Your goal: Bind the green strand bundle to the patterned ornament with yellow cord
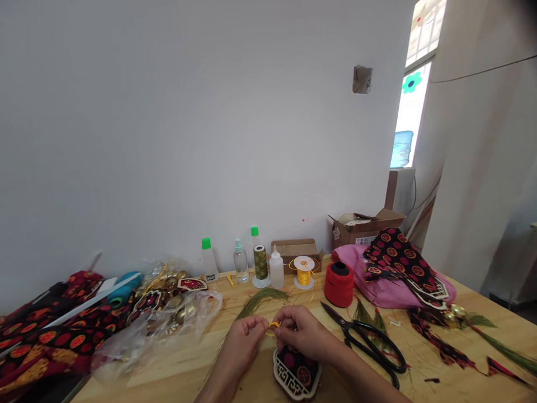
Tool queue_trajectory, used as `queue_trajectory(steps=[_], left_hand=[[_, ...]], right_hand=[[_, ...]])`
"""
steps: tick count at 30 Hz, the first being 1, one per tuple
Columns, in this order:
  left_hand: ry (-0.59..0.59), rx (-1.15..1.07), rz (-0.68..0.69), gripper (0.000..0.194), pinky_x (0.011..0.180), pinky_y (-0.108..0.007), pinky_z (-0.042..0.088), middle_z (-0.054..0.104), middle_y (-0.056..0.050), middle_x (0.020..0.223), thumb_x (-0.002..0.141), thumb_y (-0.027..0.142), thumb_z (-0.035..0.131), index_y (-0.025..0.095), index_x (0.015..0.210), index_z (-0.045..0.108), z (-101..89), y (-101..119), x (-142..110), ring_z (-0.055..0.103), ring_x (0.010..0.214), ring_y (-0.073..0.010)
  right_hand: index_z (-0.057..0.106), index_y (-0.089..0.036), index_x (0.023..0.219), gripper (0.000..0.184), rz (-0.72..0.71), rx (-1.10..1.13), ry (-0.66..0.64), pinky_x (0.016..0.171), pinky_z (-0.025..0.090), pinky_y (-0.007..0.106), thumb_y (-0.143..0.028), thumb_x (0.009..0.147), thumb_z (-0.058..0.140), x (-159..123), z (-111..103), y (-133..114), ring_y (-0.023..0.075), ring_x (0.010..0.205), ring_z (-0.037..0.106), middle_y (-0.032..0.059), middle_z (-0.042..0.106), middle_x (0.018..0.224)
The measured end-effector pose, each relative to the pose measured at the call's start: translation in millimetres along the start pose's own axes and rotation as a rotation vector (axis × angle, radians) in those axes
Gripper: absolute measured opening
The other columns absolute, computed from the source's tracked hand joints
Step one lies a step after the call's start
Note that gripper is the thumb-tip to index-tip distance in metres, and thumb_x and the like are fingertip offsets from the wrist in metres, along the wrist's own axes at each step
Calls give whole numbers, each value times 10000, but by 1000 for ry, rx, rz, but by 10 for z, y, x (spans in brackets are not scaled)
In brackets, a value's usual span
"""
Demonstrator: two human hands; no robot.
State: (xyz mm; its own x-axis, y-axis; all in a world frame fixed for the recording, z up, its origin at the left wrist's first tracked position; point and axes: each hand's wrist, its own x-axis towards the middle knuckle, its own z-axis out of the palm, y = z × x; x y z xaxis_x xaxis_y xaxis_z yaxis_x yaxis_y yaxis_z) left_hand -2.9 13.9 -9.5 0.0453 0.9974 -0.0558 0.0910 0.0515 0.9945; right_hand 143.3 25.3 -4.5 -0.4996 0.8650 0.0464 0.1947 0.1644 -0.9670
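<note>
My left hand (247,338) and my right hand (302,331) meet at the front middle of the wooden table. Both pinch a short loop of yellow cord (273,326) between thumb and fingertips. Under my right hand lies a patterned pendant (297,374), dark fabric with red medallions and a pale fretwork border; its upper part is hidden by the hand. A bundle of olive-green thread (262,298) curves just beyond my fingers. To the right of my right hand rest black-handled scissors (369,340), blades pointing away to the left.
Along the wall stand a yellow cord spool (304,275), a green thread spool (260,263), a white squeeze bottle (276,270) and a red thread cone (339,288). Plastic bags with brass bells (180,313) lie left beside patterned fabric (62,330). A pink bag (356,274) and cardboard box (361,230) sit right.
</note>
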Motion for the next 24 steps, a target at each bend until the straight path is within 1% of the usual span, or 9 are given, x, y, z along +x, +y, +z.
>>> queue_trajectory(steps=[4, 7, 9, 11, 13, 15, 17, 19, 24], left_hand=[[8, -13, 32, 263, 491, -211, 324, 565, 31, 483, 556, 391, 598, 128, 574, 596, -19, -3, 0, 447, 469, -105], [-13, -29, 29, 255, 517, -218, 340, 592, 23, 496, 567, 382, 599, 128, 585, 611, -14, 19, -11, 468, 483, -114], [-38, -45, 27, 247, 512, -211, 336, 585, 25, 482, 573, 371, 601, 125, 563, 611, 1, 44, -29, 458, 473, -103], [-58, -60, 25, 247, 463, -195, 312, 544, 41, 434, 582, 369, 595, 123, 555, 604, 18, 65, -53, 410, 418, -77], [-81, -94, 1, 261, 373, -180, 237, 432, 78, 342, 596, 385, 575, 129, 546, 579, 36, 74, -77, 294, 326, -44], [-102, -165, -51, 273, 314, -179, 113, 280, 122, 289, 613, 408, 552, 145, 543, 534, 51, 73, -93, 146, 280, -26], [-120, -243, -107, 273, 309, -188, 29, 192, 146, 290, 613, 420, 552, 164, 547, 484, 64, 68, -98, 65, 280, -21], [-126, -283, -134, 275, 310, -188, 9, 177, 153, 305, 597, 416, 573, 178, 551, 442, 72, 64, -91, 56, 285, -17], [-150, -284, -162, 289, 322, -176, 14, 217, 146, 342, 595, 399, 586, 170, 546, 416, 61, 48, -76, 77, 304, -5]], right_hand=[[516, -141, 720, 101, -7, -11, 35, 347, 258, 129, -236, 704, 489, 5, 10, 12, 40, 361, 357, -62, 474, 461], [502, -146, 738, 97, -33, 27, 66, 358, 259, 130, -226, 686, 517, 20, 16, 44, 46, 385, 360, -75, 435, 466], [484, -152, 727, 109, -32, 63, 52, 346, 252, 134, -251, 693, 511, 26, 19, 63, 47, 378, 332, -76, 420, 473], [469, -159, 723, 117, -16, 86, 16, 333, 245, 143, -275, 714, 481, 23, 18, 63, 49, 358, 303, -78, 407, 464], [475, -162, 728, 111, -47, 58, 3, 347, 252, 153, -267, 742, 443, 9, 11, 40, 55, 359, 301, -78, 393, 454], [501, -163, 712, 115, -155, -65, 48, 401, 283, 165, -235, 759, 424, -8, -2, 7, 67, 407, 347, -63, 412, 476], [533, -166, 692, 129, -285, -246, 120, 483, 321, 179, -192, 761, 427, -22, -20, -19, 86, 497, 415, -39, 466, 533], [557, -171, 701, 142, -358, -388, 164, 546, 341, 190, -163, 760, 429, -27, -39, -28, 107, 581, 467, -14, 527, 604], [586, -177, 762, 157, -366, -498, 162, 597, 367, 202, -164, 769, 430, -22, -58, -2, 131, 662, 524, 15, 602, 702]])
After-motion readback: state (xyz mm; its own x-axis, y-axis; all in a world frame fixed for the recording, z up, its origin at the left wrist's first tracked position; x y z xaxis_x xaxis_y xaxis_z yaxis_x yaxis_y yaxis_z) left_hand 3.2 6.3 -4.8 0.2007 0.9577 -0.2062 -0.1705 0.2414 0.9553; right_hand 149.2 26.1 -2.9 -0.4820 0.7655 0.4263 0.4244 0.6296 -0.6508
